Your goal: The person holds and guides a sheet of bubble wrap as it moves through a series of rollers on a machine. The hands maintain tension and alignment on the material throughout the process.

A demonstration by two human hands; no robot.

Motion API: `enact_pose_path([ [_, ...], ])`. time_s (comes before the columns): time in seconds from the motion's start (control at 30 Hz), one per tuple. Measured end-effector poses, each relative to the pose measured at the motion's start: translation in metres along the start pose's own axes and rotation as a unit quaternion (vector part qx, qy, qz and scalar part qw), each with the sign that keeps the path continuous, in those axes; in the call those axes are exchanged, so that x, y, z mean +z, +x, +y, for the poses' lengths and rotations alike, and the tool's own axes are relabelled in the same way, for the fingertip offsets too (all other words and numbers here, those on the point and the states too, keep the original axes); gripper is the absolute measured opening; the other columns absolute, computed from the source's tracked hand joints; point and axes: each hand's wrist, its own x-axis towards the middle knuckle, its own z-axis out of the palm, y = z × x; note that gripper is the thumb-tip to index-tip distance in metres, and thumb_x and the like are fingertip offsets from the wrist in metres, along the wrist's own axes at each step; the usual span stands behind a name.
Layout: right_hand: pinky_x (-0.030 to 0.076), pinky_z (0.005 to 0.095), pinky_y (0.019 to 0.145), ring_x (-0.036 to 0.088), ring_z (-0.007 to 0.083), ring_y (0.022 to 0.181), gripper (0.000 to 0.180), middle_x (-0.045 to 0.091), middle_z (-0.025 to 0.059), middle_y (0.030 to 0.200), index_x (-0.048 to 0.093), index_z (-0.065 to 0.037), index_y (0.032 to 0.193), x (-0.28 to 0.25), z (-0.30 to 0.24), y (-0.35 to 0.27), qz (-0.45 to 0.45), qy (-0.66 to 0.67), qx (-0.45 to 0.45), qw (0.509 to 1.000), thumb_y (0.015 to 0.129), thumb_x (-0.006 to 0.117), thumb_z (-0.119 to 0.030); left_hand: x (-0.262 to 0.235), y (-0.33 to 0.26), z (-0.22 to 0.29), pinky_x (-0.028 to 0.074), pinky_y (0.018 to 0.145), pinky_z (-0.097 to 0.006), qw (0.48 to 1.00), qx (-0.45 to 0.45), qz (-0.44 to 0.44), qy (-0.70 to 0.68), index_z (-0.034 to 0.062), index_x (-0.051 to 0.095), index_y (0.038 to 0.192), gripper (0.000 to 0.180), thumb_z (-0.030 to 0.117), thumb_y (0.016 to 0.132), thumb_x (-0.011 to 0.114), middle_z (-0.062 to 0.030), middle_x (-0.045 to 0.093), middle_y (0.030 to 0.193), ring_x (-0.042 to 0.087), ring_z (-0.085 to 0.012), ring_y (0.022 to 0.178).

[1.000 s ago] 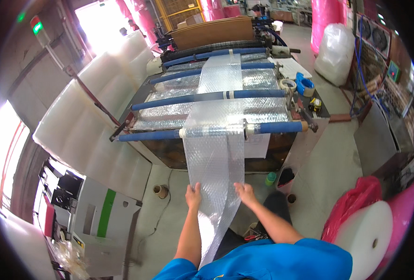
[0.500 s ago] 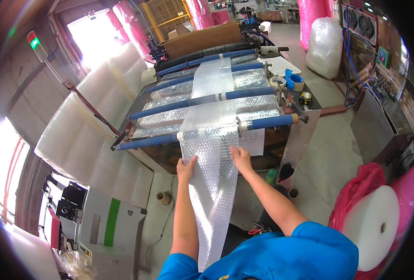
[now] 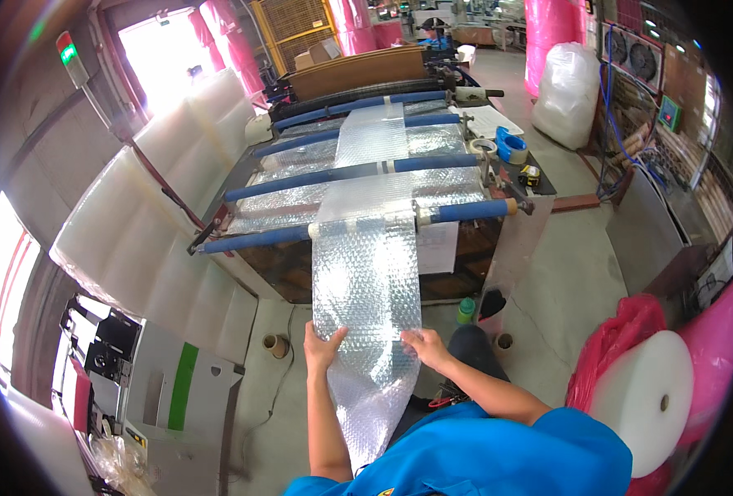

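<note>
A long strip of clear bubble wrap (image 3: 365, 277) runs over the blue rollers of the machine and hangs down toward me. My left hand (image 3: 323, 347) pinches its left edge, thumb on top and fingers behind. On the right edge my right hand (image 3: 424, 345) grips the strip the same way, a little below the front roller's level. Between my hands the bubble wrap is stretched fairly flat; below them it narrows and folds toward my body. The front blue roller (image 3: 255, 239) carries the strip at its middle.
Tape rolls (image 3: 511, 147) and a tape measure (image 3: 530, 175) lie on the machine's right side. A green bottle (image 3: 465, 310) stands beneath it. A large white roll (image 3: 643, 405) with pink wrap is at right, a grey cabinet (image 3: 159, 388) at left, and a cardboard core (image 3: 275, 345) on the floor.
Both hands have moved down toward my body along the bubble wrap, still holding its edges. The strip above them now looks flatter and longer.
</note>
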Motion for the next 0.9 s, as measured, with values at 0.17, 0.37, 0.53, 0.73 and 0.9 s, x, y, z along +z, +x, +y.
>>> enact_pose_path([
  [0.17,0.043,0.0236,0.054,0.055,0.01,0.062,0.034,0.059,0.0047,0.073,0.058,0.002,0.089,0.001,0.001,0.005,0.01,-0.023,0.001,1.0,0.083,0.054,-0.031,-0.007,0.005,-0.004,0.045,0.068,-0.028,0.996,-0.057,-0.063,-0.03,-0.0025,0.05,0.095,0.05,0.026,0.062,0.074,-0.0112,0.06,0.085,0.056,-0.0162,0.075],
  [0.37,0.045,0.0272,0.054,0.058,0.0132,0.059,0.034,0.06,0.0068,0.066,0.061,0.002,0.083,0.003,0.004,0.013,0.024,-0.112,-0.003,0.993,0.08,0.055,-0.032,-0.001,0.004,-0.051,0.044,0.074,-0.033,0.999,-0.009,-0.024,-0.026,-0.0028,0.051,0.099,0.06,0.038,0.061,0.073,-0.0168,0.059,0.094,0.057,-0.0246,0.086],
  [0.53,0.042,0.0295,0.057,0.056,0.0154,0.059,0.039,0.06,0.0077,0.062,0.061,0.0,0.069,-0.009,0.016,0.017,0.07,-0.234,-0.051,0.968,0.08,0.054,-0.037,0.012,-0.025,-0.022,0.043,0.073,-0.041,0.983,-0.071,0.055,0.158,0.0031,0.042,0.112,0.073,0.056,0.066,0.06,-0.0166,0.057,0.097,0.055,-0.0341,0.088],
  [0.73,0.038,0.0261,0.05,0.048,0.0087,0.054,0.033,0.056,0.0019,0.059,0.062,-0.001,0.072,-0.022,-0.002,0.013,0.037,-0.239,-0.025,0.97,0.079,0.057,-0.033,0.02,-0.042,-0.026,0.043,0.073,-0.039,0.993,-0.072,0.071,0.054,0.0065,0.041,0.114,0.073,0.055,0.064,0.062,-0.0151,0.055,0.101,0.055,-0.03,0.089],
  [0.9,0.032,0.0192,0.035,0.041,0.006,0.041,0.033,0.052,0.0012,0.058,0.06,-0.001,0.073,-0.012,-0.032,0.007,-0.01,-0.173,0.113,0.978,0.081,0.056,-0.033,0.015,-0.029,-0.031,0.043,0.075,-0.039,0.99,-0.106,0.043,0.083,0.0071,0.041,0.113,0.073,0.056,0.063,0.063,-0.0165,0.057,0.098,0.055,-0.0303,0.091],
])
